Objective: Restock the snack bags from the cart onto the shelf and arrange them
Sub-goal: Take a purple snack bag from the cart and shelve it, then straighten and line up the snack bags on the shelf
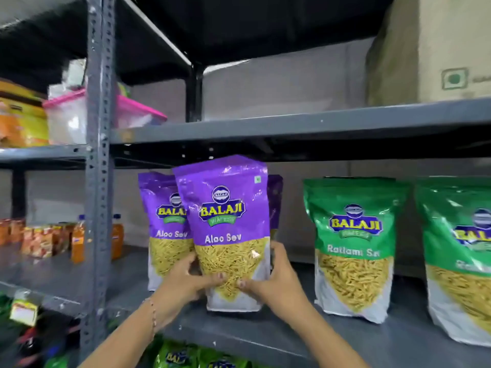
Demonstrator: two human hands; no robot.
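At the far left, orange bottles (79,239) and small packets (39,241) stand on the next bay's shelf, past the grey upright (99,155). Above them sits a clear box with a pink lid (79,112). On the grey shelf (265,338), 1 purple bag (159,221) stands upright at the back. Just in front of it and overlapping its right side, a 2nd purple bag (225,216) marked Aloo Sev stands with its base on the shelf. The left hand (186,281) is closed on this front bag's lower left edge, thumb across the front. The right hand (273,280) is closed on its lower right edge, fingers wrapped behind. Another purple bag's edge (275,197) peeks out behind. Well to the right stand 2 green bags (353,243) (462,251), upright and near each other. On the shelf above, at the right, sits a cardboard carton (430,49).
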